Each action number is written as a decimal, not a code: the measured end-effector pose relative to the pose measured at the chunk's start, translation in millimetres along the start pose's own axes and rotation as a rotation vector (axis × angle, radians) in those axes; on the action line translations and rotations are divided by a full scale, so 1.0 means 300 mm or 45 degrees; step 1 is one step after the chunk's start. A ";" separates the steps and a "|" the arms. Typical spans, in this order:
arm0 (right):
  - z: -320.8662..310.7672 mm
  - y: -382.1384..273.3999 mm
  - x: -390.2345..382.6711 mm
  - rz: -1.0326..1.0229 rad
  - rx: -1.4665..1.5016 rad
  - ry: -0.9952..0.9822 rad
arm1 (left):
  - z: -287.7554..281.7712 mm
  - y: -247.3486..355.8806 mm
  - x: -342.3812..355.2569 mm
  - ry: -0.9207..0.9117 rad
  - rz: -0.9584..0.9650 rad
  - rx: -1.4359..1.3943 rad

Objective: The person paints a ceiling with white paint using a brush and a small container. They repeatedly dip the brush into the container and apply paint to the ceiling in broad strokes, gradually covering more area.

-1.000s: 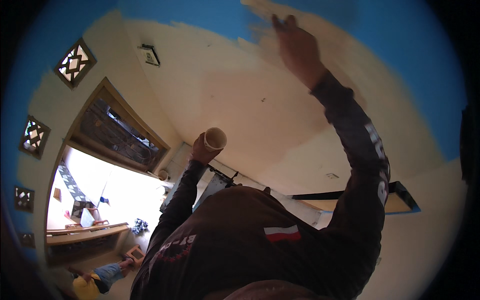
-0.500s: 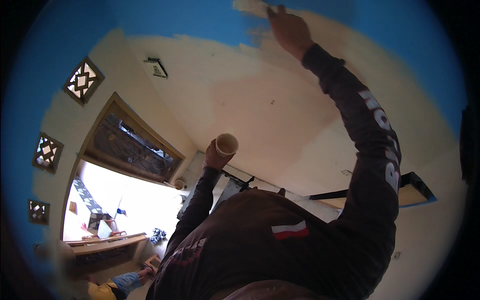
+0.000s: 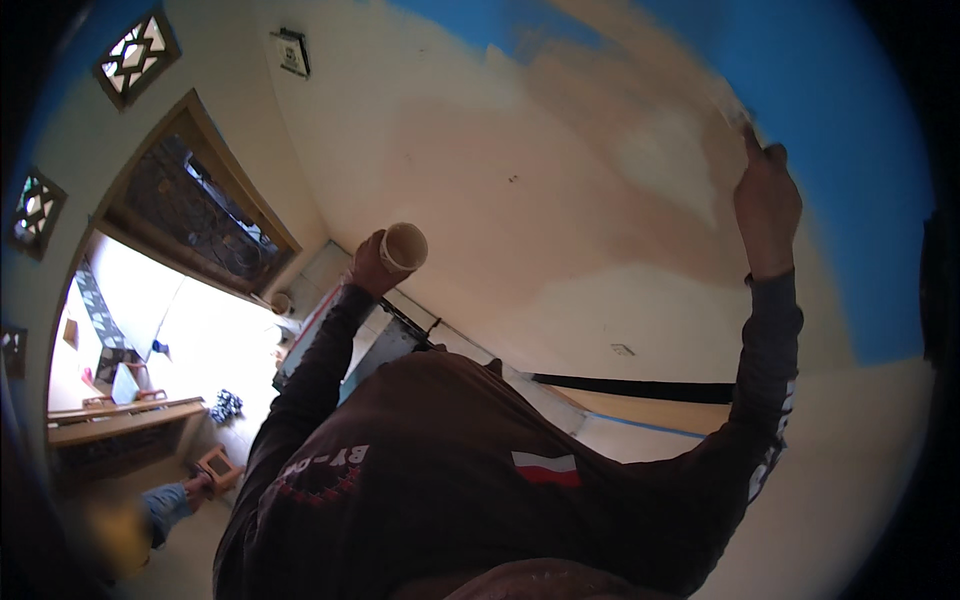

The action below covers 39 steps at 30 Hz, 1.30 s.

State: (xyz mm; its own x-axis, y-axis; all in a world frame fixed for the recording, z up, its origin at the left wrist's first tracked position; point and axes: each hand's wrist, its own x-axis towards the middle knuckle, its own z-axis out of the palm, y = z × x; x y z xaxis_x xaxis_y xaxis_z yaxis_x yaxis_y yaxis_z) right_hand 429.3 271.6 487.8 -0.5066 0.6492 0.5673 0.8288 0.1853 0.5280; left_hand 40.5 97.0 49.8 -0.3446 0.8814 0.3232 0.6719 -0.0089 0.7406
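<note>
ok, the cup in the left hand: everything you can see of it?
The cup is a small round container, pale tan or cream, looks like plastic or paper; material not certain. Its circular end faces the camera with a lighter rim around a tan middle; whether that is the mouth or the base cannot be told. The left hand grips it from the side and behind, fingers wrapped around the wall, arm raised. It sits in front of the cream wall; nothing else touches it.

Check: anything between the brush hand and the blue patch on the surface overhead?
Nothing visible. The right hand holds a brush right at the edge of the blue paint. The left hand holds a cup well off to the side.
</note>
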 end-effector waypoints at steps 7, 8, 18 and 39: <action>-0.034 -0.076 0.024 -0.096 0.316 0.341 | -0.025 0.056 0.006 -0.078 -0.095 -0.037; -0.017 -0.142 0.069 -0.071 0.319 0.340 | -0.027 0.057 0.007 -0.075 -0.098 -0.032; 0.098 -0.703 0.492 -0.330 0.663 0.471 | -0.013 0.006 0.004 -0.093 -0.194 0.043; 0.037 0.160 -0.095 0.092 0.063 -0.031 | -0.016 0.015 -0.008 -0.069 -0.181 0.028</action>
State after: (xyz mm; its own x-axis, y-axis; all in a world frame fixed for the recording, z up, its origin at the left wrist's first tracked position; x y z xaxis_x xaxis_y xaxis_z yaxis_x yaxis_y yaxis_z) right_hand 486.2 270.2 489.9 -0.4399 0.6798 0.5868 0.8738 0.1733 0.4543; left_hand 41.1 92.5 55.3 -0.4020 0.8972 0.1830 0.6331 0.1279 0.7634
